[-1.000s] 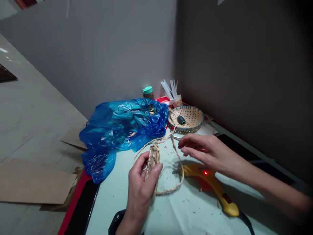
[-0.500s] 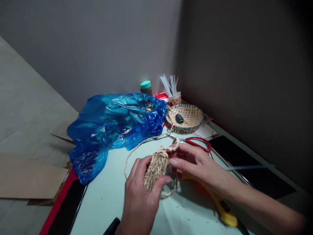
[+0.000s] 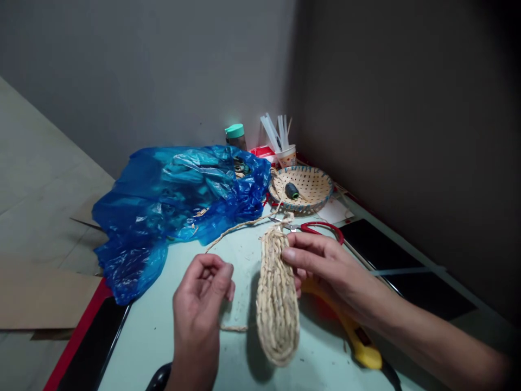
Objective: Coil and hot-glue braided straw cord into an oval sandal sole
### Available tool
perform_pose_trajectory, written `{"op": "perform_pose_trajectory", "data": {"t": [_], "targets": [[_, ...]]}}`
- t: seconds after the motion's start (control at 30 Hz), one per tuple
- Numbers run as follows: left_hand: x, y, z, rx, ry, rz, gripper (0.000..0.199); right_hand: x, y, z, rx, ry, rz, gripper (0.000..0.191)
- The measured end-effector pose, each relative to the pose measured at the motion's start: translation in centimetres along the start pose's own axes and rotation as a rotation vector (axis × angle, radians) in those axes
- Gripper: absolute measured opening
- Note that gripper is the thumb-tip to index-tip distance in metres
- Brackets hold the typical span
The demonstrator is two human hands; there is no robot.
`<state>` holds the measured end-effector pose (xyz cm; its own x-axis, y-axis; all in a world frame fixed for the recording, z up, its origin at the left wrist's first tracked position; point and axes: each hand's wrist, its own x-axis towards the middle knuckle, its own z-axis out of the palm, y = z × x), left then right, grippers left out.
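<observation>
A long, rounded piece of coiled straw braid (image 3: 277, 298), shaped like a shoe sole, is tilted above the table. My right hand (image 3: 321, 260) grips its upper right edge between thumb and fingers. To its left, my left hand (image 3: 205, 290) is apart from the piece, its fingers curled in and the thumb against them; whether anything is inside is hidden. A thin braided straw cord (image 3: 240, 225) runs from the basket side toward my left hand and passes out of sight behind it. A short stretch of cord shows again below that hand.
A blue plastic bag (image 3: 183, 190) covers the back left. Behind my right hand lie red-handled scissors (image 3: 321, 227) and a woven basket (image 3: 317, 187) holding a dark thread spool (image 3: 291, 190). A yellow tool (image 3: 364, 347) lies under my right forearm. A paper cup (image 3: 287, 156) holds white sticks.
My left hand has let go of the straw piece and moved left. The piece has swung to show its full length, held by my right hand alone. The view has shifted slightly.
</observation>
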<state>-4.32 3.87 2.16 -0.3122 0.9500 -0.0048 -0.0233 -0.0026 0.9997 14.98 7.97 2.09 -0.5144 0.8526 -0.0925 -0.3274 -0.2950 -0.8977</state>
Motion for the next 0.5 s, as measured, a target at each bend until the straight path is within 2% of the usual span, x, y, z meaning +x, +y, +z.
{"op": "perform_pose_trajectory", "data": {"t": [0.17,0.3,0.5], "targets": [[1.3,-0.6,-0.7,-0.01,-0.025,0.034,0.02,0.0,-0.7,-0.1,0.113,0.044,-0.029,0.027],[1.3,-0.6,-0.7,-0.04,-0.05,0.042,0.022,0.6,-1.0,-0.9,0.153,0.092,-0.129,0.027],[0.2,-0.9,-0.7,-0.026,-0.203,-0.013,0.029,1.0,-1.4,-1.7,0.165,0.075,-0.189,0.03]]}}
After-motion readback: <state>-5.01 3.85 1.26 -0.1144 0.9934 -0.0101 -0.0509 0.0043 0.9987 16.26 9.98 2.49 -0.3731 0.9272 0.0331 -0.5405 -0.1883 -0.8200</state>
